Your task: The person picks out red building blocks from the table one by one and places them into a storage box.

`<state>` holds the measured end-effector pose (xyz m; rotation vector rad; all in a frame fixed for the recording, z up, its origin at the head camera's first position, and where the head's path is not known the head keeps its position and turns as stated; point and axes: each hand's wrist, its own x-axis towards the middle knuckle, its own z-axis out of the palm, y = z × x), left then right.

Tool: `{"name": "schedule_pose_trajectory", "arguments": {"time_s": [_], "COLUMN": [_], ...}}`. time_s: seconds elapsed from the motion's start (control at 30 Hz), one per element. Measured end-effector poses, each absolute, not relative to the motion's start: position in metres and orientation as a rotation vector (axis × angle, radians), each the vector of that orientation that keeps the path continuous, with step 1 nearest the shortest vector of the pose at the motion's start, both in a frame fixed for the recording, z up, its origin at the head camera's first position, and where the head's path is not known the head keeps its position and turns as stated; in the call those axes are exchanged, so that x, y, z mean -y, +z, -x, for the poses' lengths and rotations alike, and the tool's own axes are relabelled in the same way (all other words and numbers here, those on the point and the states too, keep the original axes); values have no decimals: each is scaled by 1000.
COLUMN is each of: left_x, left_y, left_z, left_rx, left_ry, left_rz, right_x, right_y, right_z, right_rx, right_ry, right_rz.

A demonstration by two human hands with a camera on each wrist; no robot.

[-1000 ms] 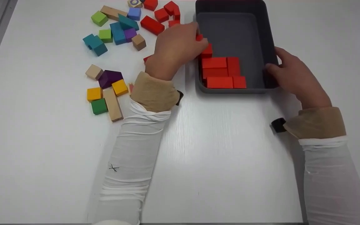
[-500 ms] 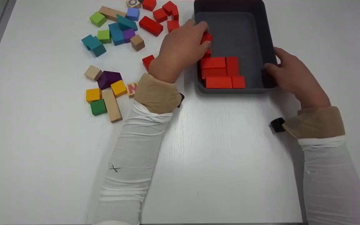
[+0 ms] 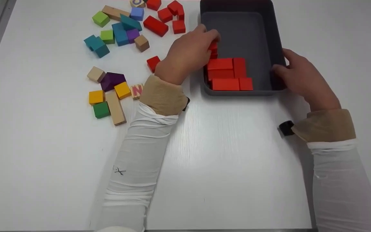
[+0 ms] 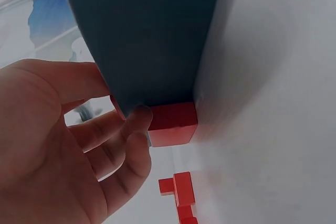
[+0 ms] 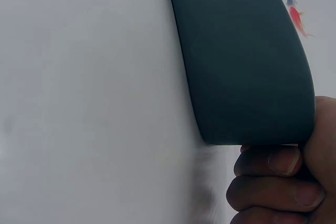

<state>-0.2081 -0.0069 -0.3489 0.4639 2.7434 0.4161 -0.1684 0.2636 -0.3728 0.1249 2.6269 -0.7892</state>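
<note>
A dark grey rectangular tray (image 3: 243, 93) lies on the table at the upper middle of the head view. Red wooden blocks (image 3: 225, 84) lie together in its near left part. My left hand (image 3: 188, 51) reaches over the tray's left wall and pinches a red block (image 3: 213, 47) just inside it, behind the other red ones. The hand itself covers part of that block. My right hand (image 3: 309, 79) grips the right wall, thumb inside; the right wrist view shows its fingers (image 5: 273, 192) curled beside the tray's outer side (image 5: 247, 66).
Several red blocks (image 3: 156, 25) lie left of the tray, with one red block (image 3: 153, 63) by my left wrist. Farther left are mixed coloured blocks (image 3: 121, 33) and a nearer group with a purple block (image 3: 113, 81), a long plain block (image 3: 115, 108) and a letter block (image 3: 137, 91).
My left hand has moved slightly toward me and right along the tray's left wall with the red block. The right hand stays on the tray's right wall.
</note>
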Motion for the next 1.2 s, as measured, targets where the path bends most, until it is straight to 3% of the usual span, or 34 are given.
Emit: {"name": "schedule_pose_trajectory", "arguments": {"time_s": [0.83,1.2], "left_x": [3,-3], "left_y": [-355,-356], "left_z": [214,213], "left_rx": [-2907,-2898], "left_ry": [471,414], "left_rz": [-240,-315], "right_x": [-263,-265], "right_y": [-372,-373], "right_z": [169,168], "right_rx": [-2617,-2625], "right_ry": [-813,-813], "right_rz": [-140,-123]}}
